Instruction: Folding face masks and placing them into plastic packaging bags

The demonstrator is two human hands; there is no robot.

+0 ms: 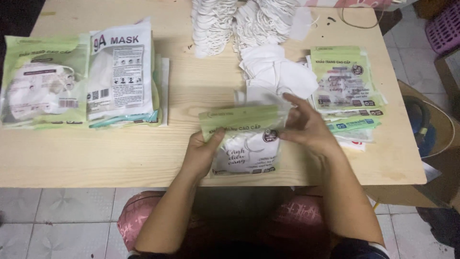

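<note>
the green-topped clear pouch sits between the two hands, held just above the near edge of the wooden table, with white masks visible inside it. its long axis runs from the fingers of both hands down toward the person's body, the green sealing band uppermost and lying crosswise from one hand to the other. the left hand clamps the left edge of the pouch, thumb on the front of the green band, the remaining fingers hidden behind the film. the right hand meets the upper right corner, fingertips pinched on the band there and the index finger raised a little beyond it. both hands touch the pouch; neither is nearer. both forearms come up from the lap and converge, wrists roughly level, the right wrist bent inward. just beyond the right fingers lies a loose heap of white masks; to the right of them, a stack of empty pouches. well to the left of the left fingers lie the filled packs, flat and apart from the work in hand.
</note>
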